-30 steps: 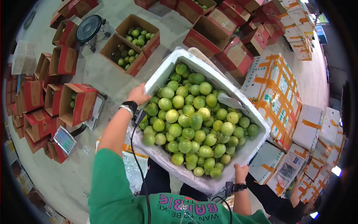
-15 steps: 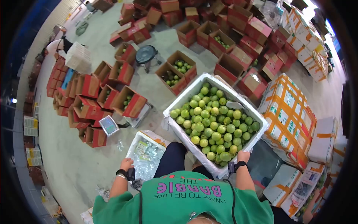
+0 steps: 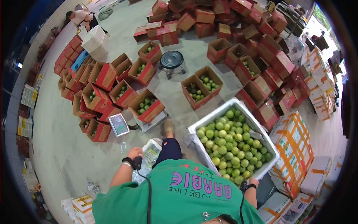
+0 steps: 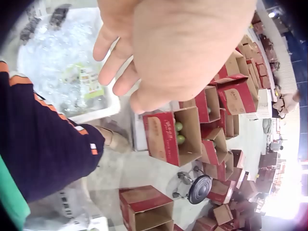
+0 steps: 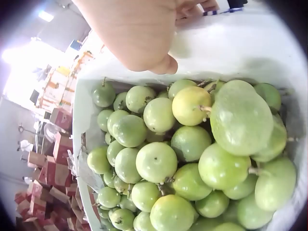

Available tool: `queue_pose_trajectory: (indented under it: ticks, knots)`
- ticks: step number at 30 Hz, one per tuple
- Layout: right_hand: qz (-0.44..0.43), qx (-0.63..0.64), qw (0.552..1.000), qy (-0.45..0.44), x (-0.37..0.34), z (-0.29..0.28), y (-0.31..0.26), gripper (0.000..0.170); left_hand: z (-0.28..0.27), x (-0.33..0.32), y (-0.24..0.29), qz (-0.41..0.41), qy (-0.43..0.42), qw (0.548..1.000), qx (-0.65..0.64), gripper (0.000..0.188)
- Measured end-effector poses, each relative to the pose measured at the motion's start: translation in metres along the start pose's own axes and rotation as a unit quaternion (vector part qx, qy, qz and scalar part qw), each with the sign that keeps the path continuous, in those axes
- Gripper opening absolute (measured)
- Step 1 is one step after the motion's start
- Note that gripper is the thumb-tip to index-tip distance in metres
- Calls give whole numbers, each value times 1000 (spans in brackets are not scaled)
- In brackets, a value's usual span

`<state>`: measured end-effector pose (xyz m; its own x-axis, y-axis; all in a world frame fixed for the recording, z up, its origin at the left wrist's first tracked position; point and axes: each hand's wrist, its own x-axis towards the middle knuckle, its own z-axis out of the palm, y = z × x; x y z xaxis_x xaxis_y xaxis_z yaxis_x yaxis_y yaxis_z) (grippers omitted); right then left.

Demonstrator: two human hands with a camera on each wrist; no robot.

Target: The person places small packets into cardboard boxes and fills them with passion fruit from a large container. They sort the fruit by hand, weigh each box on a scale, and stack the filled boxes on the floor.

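Observation:
A white foam box (image 3: 276, 152), lined with plastic film, holds a heap of smooth, round green fruit (image 3: 231, 143), some of it yellowish with short stems. My right hand (image 3: 253, 182) grips the near rim of this box. In the right wrist view its thumb (image 5: 163, 65) lies over the inner side of the wall, while the other fingers are mostly hidden beyond it. My left hand (image 3: 134, 152) hangs beside my body, fingers loosely bent and holding nothing. Below it stands a white tub (image 4: 108, 108) of clear plastic packaging, near my knee.
Red-and-brown cartons (image 3: 147, 106) with fruit cluster at left, one on a scale with a display (image 3: 119, 125). Two more cartons (image 3: 194, 91) and a round stool (image 3: 171, 59) stand ahead. Taped foam boxes (image 3: 292, 138) stack at right. Another person (image 3: 80, 16) bends at far left.
My left hand has let go of the foam box's left rim and come down beside my body. The right hand keeps its grip. My view has lifted and turned left; one foot is now forward.

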<state>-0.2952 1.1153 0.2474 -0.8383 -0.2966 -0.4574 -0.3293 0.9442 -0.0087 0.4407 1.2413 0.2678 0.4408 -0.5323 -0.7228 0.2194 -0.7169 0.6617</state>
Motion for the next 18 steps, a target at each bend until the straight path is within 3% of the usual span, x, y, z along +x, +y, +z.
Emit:
queue_pose_trajectory:
  ticks: [1, 3, 4, 5, 6, 7, 8, 10, 11, 13, 15, 16, 17, 18]
  knots:
    - [44, 39, 998, 20, -4, 6, 6, 76, -7, 18, 23, -7, -1, 999, -49, 29]
    - [64, -16, 998, 8, -107, -29, -34, 77, -54, 104, 33, 2, -70, 997, -13, 30]
    - [82, -25, 992, 97, -103, -1, -25, 71, -57, 116, 68, -28, -32, 999, -17, 29]
    - [42, -133, 990, 12, -101, 10, -24, 65, -70, 131, 95, -25, -40, 998, -42, 28]
    - [-36, -163, 986, -30, -101, 25, -14, 61, -79, 137, 122, -15, -20, 999, 28, 28]
    - [-53, -122, 991, -34, -117, 38, -21, 59, -84, 145, 161, 5, 0, 995, 97, 29]
    - [-40, -4, 999, -28, -130, 50, -32, 58, -84, 141, 208, -28, 22, 998, 51, 30]
    - [-39, 227, 973, -33, -166, 67, -74, 56, -101, 159, 251, 38, 10, 997, 64, 29]
    - [-46, 280, 958, -44, -178, 75, -93, 55, -107, 171, 268, 69, 10, 993, 96, 29]
    - [-41, 311, 944, -105, -182, 83, -124, 63, -119, 206, 275, 115, -15, 986, 124, 29]
    - [-15, 301, 952, -53, -210, 79, -169, 64, -110, 215, 291, 102, -59, 976, 182, 32]
    - [-22, 318, 948, -7, -226, 78, -189, 50, -98, 206, 303, 108, -98, 954, 261, 35]
    - [-17, 332, 943, -2, -221, 86, -194, 50, -84, 200, 310, 114, -131, 925, 338, 38]
    - [-29, 319, 946, -48, -215, 95, -196, 48, -81, 207, 298, 82, -203, 920, 324, 40]
